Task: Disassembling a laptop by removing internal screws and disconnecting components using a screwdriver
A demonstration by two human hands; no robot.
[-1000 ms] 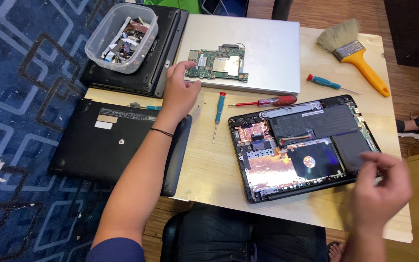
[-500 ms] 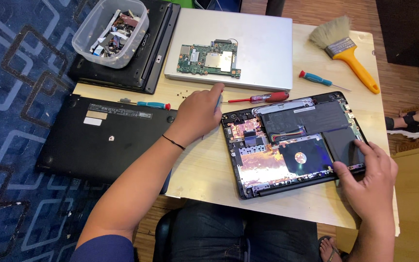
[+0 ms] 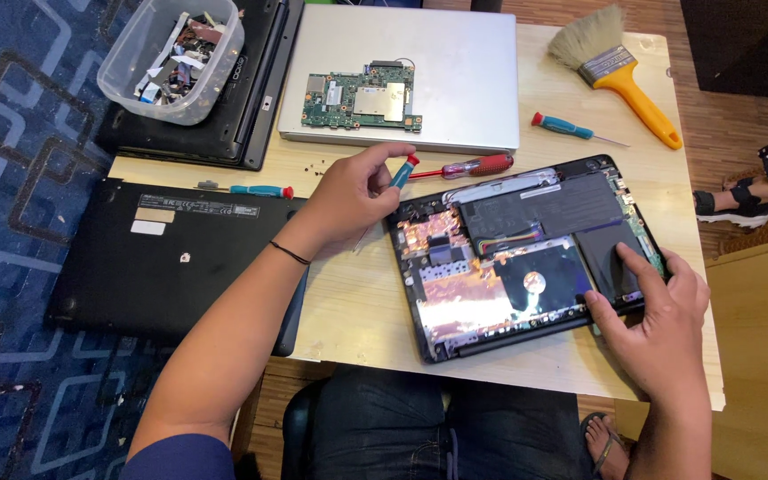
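An opened black laptop base (image 3: 526, 258) lies on the wooden table (image 3: 357, 307), its copper foil, fan and battery exposed. My left hand (image 3: 353, 191) holds a small teal screwdriver with a red cap (image 3: 404, 169) just above the laptop's upper left corner. My right hand (image 3: 655, 307) rests flat on the laptop's lower right corner, fingers spread on the case. A green circuit board (image 3: 362, 96) lies on a closed silver laptop (image 3: 406, 76) at the back.
A red-handled screwdriver (image 3: 473, 166) and two more teal screwdrivers (image 3: 255, 190) (image 3: 571, 127) lie on the table. A yellow-handled brush (image 3: 620, 71) is at back right. A clear tub of parts (image 3: 175, 55) sits on a black laptop. A black cover (image 3: 162, 253) lies left.
My left hand came back from the circuit board, picked up the teal screwdriver and lifted it near the open laptop. My right hand settled on the laptop's lower right corner.
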